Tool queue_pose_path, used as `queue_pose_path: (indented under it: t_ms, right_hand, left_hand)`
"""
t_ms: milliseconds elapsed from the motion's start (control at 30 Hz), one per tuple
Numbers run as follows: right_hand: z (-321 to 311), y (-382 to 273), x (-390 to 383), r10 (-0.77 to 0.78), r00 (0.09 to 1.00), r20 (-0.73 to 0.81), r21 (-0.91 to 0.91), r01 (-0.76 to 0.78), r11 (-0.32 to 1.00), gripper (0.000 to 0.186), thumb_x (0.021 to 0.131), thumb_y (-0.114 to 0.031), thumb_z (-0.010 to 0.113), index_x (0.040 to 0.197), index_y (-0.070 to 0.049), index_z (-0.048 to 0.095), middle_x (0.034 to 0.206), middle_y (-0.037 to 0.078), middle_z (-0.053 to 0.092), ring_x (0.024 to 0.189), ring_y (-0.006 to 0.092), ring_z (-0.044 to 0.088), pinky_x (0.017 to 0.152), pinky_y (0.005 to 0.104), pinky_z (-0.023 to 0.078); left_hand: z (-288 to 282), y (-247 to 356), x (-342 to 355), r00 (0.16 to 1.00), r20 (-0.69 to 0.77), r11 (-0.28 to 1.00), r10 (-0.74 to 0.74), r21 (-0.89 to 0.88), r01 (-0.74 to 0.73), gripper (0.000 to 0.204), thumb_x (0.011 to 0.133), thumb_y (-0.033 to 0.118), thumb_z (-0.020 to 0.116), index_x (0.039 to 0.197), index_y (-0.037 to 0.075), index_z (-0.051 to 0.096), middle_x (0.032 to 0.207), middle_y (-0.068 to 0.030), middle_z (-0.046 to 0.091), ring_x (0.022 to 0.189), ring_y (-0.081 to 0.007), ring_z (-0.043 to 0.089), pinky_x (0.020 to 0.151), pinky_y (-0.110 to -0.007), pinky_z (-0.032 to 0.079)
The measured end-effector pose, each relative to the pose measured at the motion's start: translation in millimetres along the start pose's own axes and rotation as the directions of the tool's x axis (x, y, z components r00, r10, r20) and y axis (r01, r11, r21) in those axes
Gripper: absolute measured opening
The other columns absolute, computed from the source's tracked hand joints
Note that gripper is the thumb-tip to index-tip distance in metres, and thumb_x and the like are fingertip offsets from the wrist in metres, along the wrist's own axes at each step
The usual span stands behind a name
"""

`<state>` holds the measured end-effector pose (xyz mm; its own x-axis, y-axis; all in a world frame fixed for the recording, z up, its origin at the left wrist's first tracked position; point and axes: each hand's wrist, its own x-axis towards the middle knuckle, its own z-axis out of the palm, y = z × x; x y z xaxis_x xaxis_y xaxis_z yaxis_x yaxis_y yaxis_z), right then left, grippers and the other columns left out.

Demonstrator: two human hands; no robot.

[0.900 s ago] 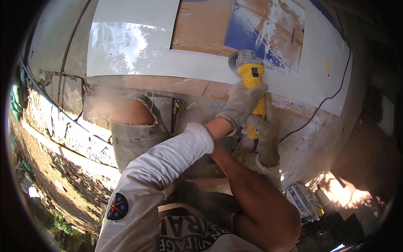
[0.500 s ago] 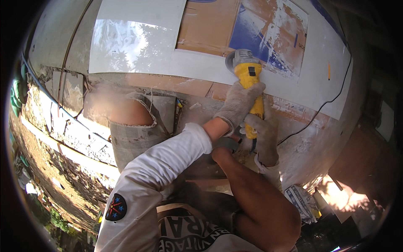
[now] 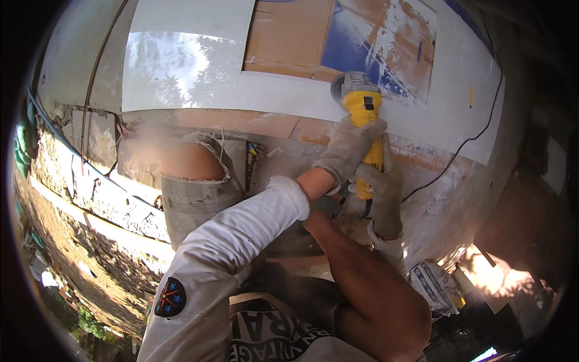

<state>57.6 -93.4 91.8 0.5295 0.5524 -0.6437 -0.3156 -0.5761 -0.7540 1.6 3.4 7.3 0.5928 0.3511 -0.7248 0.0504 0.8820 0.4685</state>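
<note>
A yellow angle grinder (image 3: 363, 104) with a grey head lies across the lower edge of a rectangular opening in a white sheet (image 3: 283, 90). Its round guard and disc (image 3: 337, 88) face left, at the edge of the opening. My left hand (image 3: 353, 143), in a grey knit glove, is closed round the grinder's body. Lower down, my gloved right hand (image 3: 386, 190) grips its rear end. Brown and blue cardboard (image 3: 289, 39) shows through the opening. The disc's contact with the sheet is partly hidden by the guard.
A black cord (image 3: 464, 145) curves over the sheet's right side. An orange pencil-like stick (image 3: 470, 95) lies there too. Dust hangs round my left knee (image 3: 193, 161). A printed bag (image 3: 435, 286) rests at lower right, and a blue hose (image 3: 78, 154) runs along the left.
The grinder, with both hands on it, has moved slightly right along the opening's lower edge. The view has shifted a little, and dust still drifts at the left.
</note>
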Motion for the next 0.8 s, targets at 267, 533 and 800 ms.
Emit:
queue_pose_path:
  t_ms: [267, 533, 800]
  right_hand:
    - [-15, 5, -5, -0.091, 0.996, -0.016, 0.031, 0.091, 0.995, 0.052, 0.087, -0.004, 0.075, 0.138, 0.002, 0.064, 0.101, 0.008, 0.074, 0.077, 0.0129, 0.071, 0.067, 0.0281, 0.059]
    - [-8, -13, -8, -0.071, 0.995, 0.067, 0.016, 0.070, 0.997, 0.058, 0.088, -0.005, 0.073, 0.144, 0.003, 0.063, 0.103, 0.006, 0.074, 0.083, 0.0117, 0.071, 0.071, 0.0273, 0.058]
    - [14, -18, 3, -0.006, 0.990, 0.142, -0.001, 0.007, 1.000, 0.064, 0.090, -0.007, 0.075, 0.152, 0.003, 0.061, 0.097, 0.006, 0.073, 0.078, 0.0101, 0.070, 0.066, 0.0268, 0.057]
  left_hand:
    - [16, -3, -6, 1.000, -0.016, 0.995, -0.016, 0.100, 0.018, 0.043, 0.098, 0.035, 0.082, 0.124, 0.001, 0.072, 0.105, -0.0123, 0.079, 0.094, -0.0232, 0.079, 0.085, -0.041, 0.064]
    - [14, 4, -14, 0.995, -0.077, 0.998, 0.067, 0.024, -0.065, 0.038, 0.102, 0.030, 0.083, 0.125, 0.002, 0.071, 0.105, -0.0094, 0.077, 0.092, -0.0196, 0.077, 0.081, -0.037, 0.063]
    - [-12, 12, -12, 0.987, -0.152, 0.998, 0.045, -0.034, -0.051, 0.039, 0.101, 0.031, 0.084, 0.124, 0.002, 0.071, 0.104, -0.0099, 0.077, 0.088, -0.0208, 0.076, 0.079, -0.038, 0.063]
